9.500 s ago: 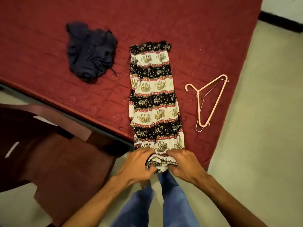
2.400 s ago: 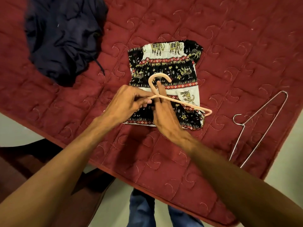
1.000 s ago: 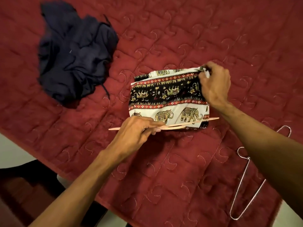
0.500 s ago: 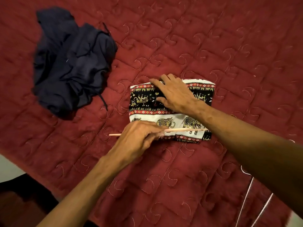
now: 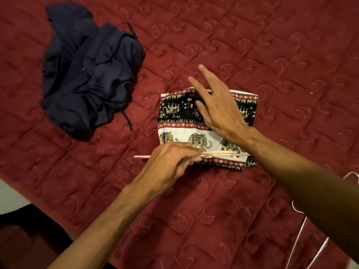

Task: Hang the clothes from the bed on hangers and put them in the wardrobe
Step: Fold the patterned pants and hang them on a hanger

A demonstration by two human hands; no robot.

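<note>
The elephant-print trousers (image 5: 180, 133), black, white and red, lie folded into a small rectangle on the red quilted bed (image 5: 272, 55), draped over the bar of a pink hanger (image 5: 223, 153). My left hand (image 5: 171, 160) pinches the hanger at its middle, at the near edge of the fold. My right hand (image 5: 215, 105) hovers flat over the top of the fold with fingers spread and straight. A crumpled navy garment (image 5: 89, 74) sits to the left on the bed.
A thin wire hanger (image 5: 318, 249) lies at the lower right, partly under my right forearm. The bed's near edge runs diagonally at the lower left, with pale floor (image 5: 9, 199) and a dark wooden chair (image 5: 23, 239) beyond it.
My right hand folded the trousers' far end over, pressed the fold flat, then slid right and lifted with fingers spread. My left hand kept hold of the hanger.
</note>
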